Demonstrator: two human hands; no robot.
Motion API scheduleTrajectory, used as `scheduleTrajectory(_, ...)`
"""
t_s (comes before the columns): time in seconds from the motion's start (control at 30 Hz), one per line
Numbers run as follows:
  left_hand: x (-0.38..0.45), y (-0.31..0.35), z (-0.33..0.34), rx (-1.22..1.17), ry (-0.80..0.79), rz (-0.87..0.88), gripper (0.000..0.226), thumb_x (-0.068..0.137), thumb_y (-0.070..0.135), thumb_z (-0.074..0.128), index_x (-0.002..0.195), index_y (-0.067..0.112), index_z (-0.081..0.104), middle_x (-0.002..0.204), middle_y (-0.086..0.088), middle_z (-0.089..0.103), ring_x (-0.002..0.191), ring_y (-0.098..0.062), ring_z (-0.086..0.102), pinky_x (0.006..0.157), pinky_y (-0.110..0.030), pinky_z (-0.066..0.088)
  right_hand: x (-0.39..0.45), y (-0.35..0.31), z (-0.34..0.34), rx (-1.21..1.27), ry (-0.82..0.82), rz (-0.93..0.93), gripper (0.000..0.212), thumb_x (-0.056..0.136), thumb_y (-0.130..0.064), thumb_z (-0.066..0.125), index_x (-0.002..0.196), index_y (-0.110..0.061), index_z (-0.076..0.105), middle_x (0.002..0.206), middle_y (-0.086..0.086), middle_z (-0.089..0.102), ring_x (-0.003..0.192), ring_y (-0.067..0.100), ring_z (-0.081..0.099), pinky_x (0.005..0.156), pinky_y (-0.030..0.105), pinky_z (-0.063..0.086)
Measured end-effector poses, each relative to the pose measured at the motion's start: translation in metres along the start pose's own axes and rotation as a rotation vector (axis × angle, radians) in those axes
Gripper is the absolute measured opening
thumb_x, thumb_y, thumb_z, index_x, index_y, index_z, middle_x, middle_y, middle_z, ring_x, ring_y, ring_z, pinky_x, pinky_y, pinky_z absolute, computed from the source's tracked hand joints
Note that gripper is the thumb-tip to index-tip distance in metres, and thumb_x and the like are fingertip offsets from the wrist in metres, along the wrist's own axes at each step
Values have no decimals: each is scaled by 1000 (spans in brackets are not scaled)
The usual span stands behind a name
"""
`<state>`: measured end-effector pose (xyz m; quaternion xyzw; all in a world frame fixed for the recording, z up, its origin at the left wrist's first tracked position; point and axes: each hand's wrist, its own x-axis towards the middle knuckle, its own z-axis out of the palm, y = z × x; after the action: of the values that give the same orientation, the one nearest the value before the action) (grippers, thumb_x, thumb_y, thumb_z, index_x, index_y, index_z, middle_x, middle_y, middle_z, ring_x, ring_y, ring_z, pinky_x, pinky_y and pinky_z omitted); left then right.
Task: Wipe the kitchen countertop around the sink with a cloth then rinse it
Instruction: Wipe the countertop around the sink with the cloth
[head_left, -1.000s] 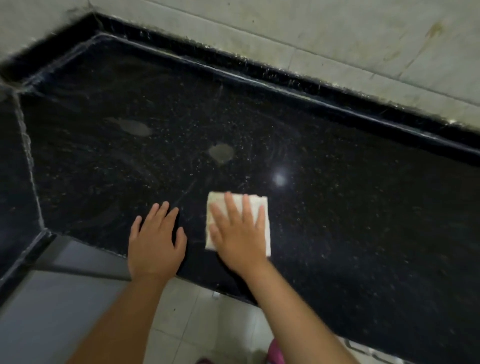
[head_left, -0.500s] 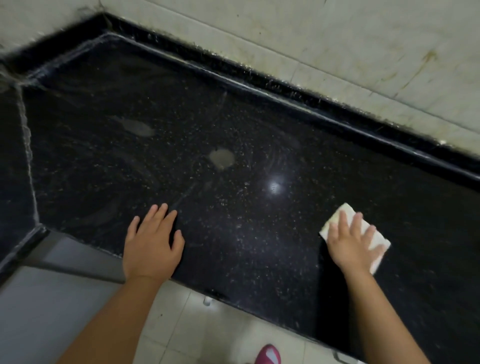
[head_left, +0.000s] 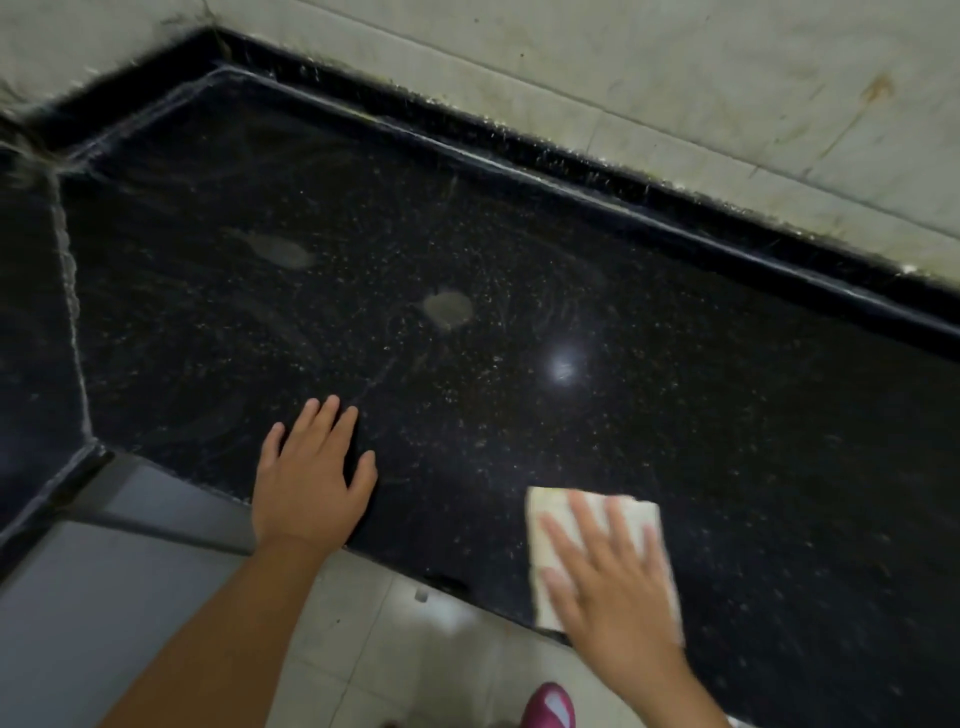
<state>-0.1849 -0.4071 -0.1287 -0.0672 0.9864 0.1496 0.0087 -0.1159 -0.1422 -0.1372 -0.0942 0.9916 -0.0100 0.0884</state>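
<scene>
A folded pale cloth lies flat on the black speckled countertop, right at its front edge. My right hand presses down on the cloth with fingers spread, covering most of it. My left hand rests palm-down on the counter's front edge to the left, holding nothing. Two dull grey smudges mark the stone further back. No sink is in view.
A raised black lip runs along the back under a stained tiled wall. A seam splits the counter at the left corner. Below the front edge are pale floor tiles and a pink shoe.
My right hand slid the cloth far to the right, then back left and toward the front edge. My left hand stayed planted in the same spot.
</scene>
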Motion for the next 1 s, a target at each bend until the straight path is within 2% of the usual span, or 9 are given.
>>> scheduleTrajectory(0.1, 0, 0, 1, 3, -6, 5, 66, 82, 41, 23, 138, 11, 37, 149, -6, 29, 140, -20, 19, 114, -39, 8, 3, 56, -19, -37, -46, 270, 57, 94, -52, 0, 142, -34, 26, 155, -5, 18, 142, 22, 10, 110, 42, 8)
scheduleTrajectory(0.23, 1, -2, 1, 0, -2, 12, 66, 82, 41, 23, 138, 10, 38, 149, -8, 30, 140, -21, 20, 113, -39, 7, 78, 73, -50, 153, -120, 596, 51, 99, -42, 16, 148, -34, 5, 157, -5, -10, 144, 26, -11, 114, 52, -4)
scheduleTrajectory(0.37, -1, -1, 2, 7, 11, 14, 64, 82, 39, 26, 136, 8, 41, 147, -10, 32, 139, -23, 23, 113, -41, 9, 151, 16, -55, 171, -169, 468, 51, 100, -40, 12, 148, -32, -1, 156, -3, -15, 142, 32, -15, 112, 56, -7)
scheduleTrajectory(0.43, 0, -1, 3, 23, 3, 14, 64, 82, 40, 25, 137, 9, 40, 148, -9, 31, 139, -23, 22, 113, -39, 8, 155, -33, -39, 109, -77, 271, 50, 99, -39, 17, 148, -30, 11, 158, 0, -2, 144, 34, -1, 111, 57, -3)
scheduleTrajectory(0.5, 0, -2, 3, 28, 0, 11, 60, 86, 39, 28, 137, 9, 39, 148, -9, 31, 140, -22, 21, 113, -39, 8, 134, -79, -22, 45, 133, 141, 49, 91, -41, 28, 133, -28, 48, 146, 5, 40, 132, 36, 38, 106, 55, 14)
scheduleTrajectory(0.57, 1, -1, 3, 36, -6, 7, 50, 94, 33, 36, 138, 9, 38, 149, -9, 29, 140, -22, 19, 114, -41, 8, 100, -104, -14, 105, 124, 72, 47, 87, -42, 29, 119, -31, 61, 130, 1, 58, 123, 33, 49, 99, 52, 20)
scheduleTrajectory(0.77, 0, -5, 7, 40, 23, 27, 75, 79, 49, 15, 132, 5, 46, 143, -14, 39, 136, -28, 29, 111, -45, 15, -6, -35, 7, 14, 66, 90, 51, 98, -44, 2, 129, -35, 41, 140, -6, 38, 145, 19, -2, 111, 40, 3)
scheduleTrajectory(0.87, 1, -4, 8, 40, 40, 30, 78, 78, 49, 14, 131, 3, 47, 142, -16, 40, 135, -30, 30, 110, -47, 16, -15, 19, -8, 12, -18, 315, 57, 96, -48, -1, 133, -29, 38, 144, 3, 42, 138, 26, 16, 106, 44, 13)
scheduleTrajectory(1.0, 1, -4, 8, 51, 14, 29, 77, 78, 48, 14, 134, 5, 43, 145, -14, 37, 137, -28, 26, 111, -45, 14, 35, 41, -29, 97, -95, 487, 60, 90, -51, -4, 147, -35, 6, 157, -5, -7, 144, 25, -9, 114, 50, -2)
